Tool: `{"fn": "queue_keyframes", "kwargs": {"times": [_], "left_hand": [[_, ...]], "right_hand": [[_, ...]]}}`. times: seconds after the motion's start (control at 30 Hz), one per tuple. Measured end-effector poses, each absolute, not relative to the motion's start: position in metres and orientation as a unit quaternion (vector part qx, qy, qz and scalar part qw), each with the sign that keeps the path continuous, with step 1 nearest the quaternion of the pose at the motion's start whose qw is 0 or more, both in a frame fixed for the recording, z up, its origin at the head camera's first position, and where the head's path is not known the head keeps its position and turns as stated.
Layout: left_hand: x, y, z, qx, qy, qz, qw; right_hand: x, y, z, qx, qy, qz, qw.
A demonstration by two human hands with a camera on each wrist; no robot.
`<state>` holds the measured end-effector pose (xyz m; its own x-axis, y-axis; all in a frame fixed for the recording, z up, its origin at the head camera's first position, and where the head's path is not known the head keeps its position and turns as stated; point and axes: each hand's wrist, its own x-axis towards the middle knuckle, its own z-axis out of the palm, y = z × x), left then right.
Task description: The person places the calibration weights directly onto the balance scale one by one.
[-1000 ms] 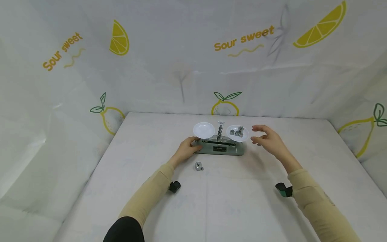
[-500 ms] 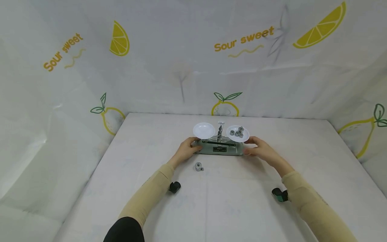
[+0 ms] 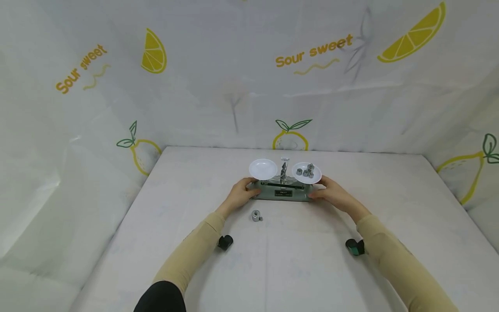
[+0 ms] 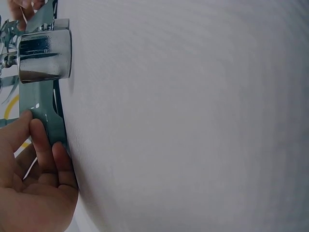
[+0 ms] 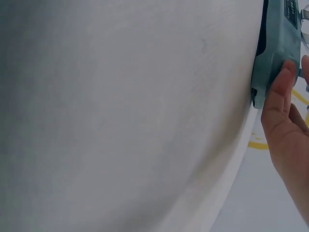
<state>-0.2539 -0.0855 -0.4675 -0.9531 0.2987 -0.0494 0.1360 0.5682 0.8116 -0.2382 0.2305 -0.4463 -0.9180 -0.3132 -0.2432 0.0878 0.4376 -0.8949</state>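
A green-based balance scale (image 3: 283, 193) with two white pans stands near the middle of the table. My left hand (image 3: 238, 193) grips the left end of its base; the left wrist view shows fingers (image 4: 44, 150) bent against the green base (image 4: 41, 104). At the opposite end my right hand (image 3: 334, 195) holds the base between thumb and fingers, as the right wrist view also shows with the hand (image 5: 282, 125). Several small metal weights (image 3: 306, 173) sit on the right pan. The left pan (image 3: 263, 169) bears nothing.
In front of the scale a larger metal weight (image 3: 255, 215) stands on the white tablecloth (image 3: 296, 260), a tiny one (image 3: 261, 219) beside it. A white sheet (image 3: 218, 78) printed with lemons rises behind and at both sides.
My right hand has come down and left from beside the right pan and taken hold of the base's right end. The left hand keeps its grip; the scale has barely moved.
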Motion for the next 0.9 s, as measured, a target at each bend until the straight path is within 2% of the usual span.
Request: {"fn": "queue_keyframes", "kwargs": {"times": [0.33,0.6,0.9], "left_hand": [[-0.2556,-0.0854,-0.4701,0.12,0.884,0.442,0.089],[-0.2554,-0.0852,-0.4691,0.119,0.886,0.439,0.089],[-0.2556,-0.0844,-0.4714,0.118,0.887,0.438,0.087]], "right_hand": [[-0.2416,0.2274,-0.448,-0.055,0.81,-0.542,0.217],[-0.2415,0.2255,-0.449,-0.05,0.808,-0.548,0.209],[-0.2403,0.2219,-0.4503,-0.035,0.854,-0.487,0.176]]}}
